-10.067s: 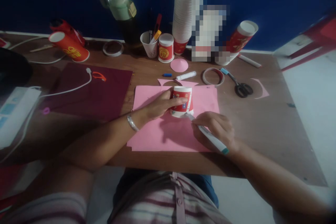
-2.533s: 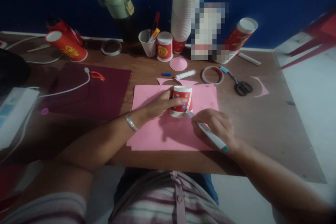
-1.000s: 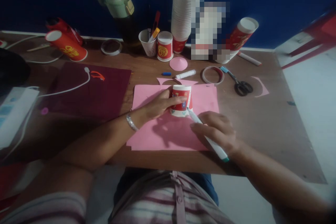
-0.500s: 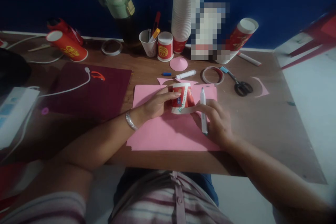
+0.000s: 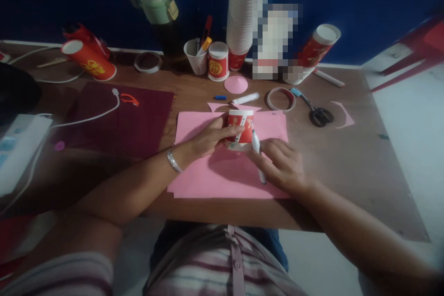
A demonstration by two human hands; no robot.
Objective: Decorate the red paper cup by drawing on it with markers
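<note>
A red and white paper cup [image 5: 245, 136], turned rim down, is gripped from its left side by my left hand [image 5: 217, 133], thumb lying across the front. My right hand [image 5: 281, 162] is closed on a white marker [image 5: 255, 141], whose tip points up at the right part of the cup's wall. Whether the tip touches the cup I cannot tell. Both hands are over pink paper [image 5: 222, 180] on the brown table. Beyond the cup lie a second white marker [image 5: 245, 98], a small blue cap [image 5: 220, 98] and a pink paper cone [image 5: 236, 84].
Tape [image 5: 281, 100] and black-handled scissors [image 5: 321, 116] lie on the right. At the back stand a tall stack of paper cups [image 5: 239, 14], a cup with pens [image 5: 194, 58] and another red cup [image 5: 218, 61]. A cable [image 5: 86, 122] crosses a dark red sheet [image 5: 145, 115] on the left.
The cup has been turned, its white printed strip now further left. My right hand has brought the marker leftward and tilted it, tip close to the cup.
</note>
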